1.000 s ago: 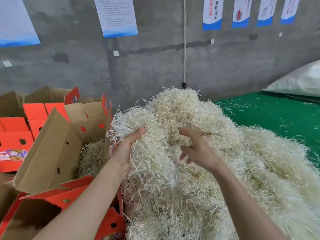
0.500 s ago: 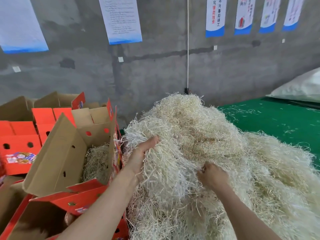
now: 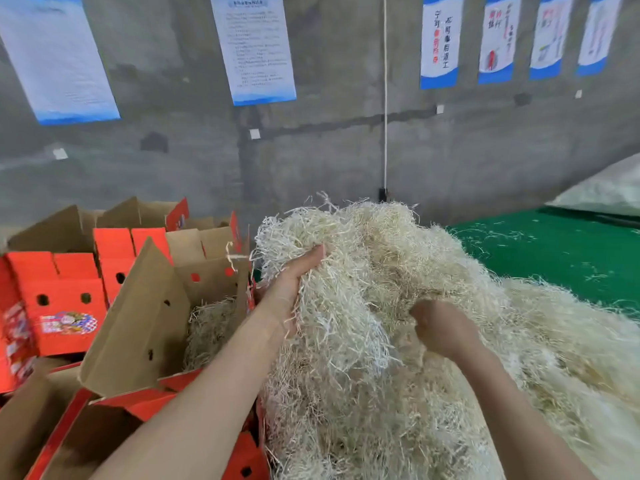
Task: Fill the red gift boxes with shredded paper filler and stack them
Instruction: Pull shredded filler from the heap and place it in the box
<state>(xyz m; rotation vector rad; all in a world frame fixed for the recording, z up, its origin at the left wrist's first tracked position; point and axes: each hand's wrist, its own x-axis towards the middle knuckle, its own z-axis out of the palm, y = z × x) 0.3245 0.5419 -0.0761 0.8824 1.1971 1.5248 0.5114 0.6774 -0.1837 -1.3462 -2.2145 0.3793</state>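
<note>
At the left edge of the worktop (image 3: 554, 258), left hand (image 3: 291, 296) and right hand (image 3: 443, 332) clamp their grip on shredded paper (image 3: 381, 393); nearest box (image 3: 138, 323) looks part-filled, unstacked.

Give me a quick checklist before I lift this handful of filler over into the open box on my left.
1. Right hand gripping the shredded paper filler: ok, fingers curled into it.
2. Left hand grip: cannot tell, fingers buried in strands.
3. Open box mouth facing up: ok, some filler already inside.
4. Box flap clear of the path: ok, it stands up on the box's far side.
5. Clump free of the pile: not ok, strands run down into the heap.
</note>
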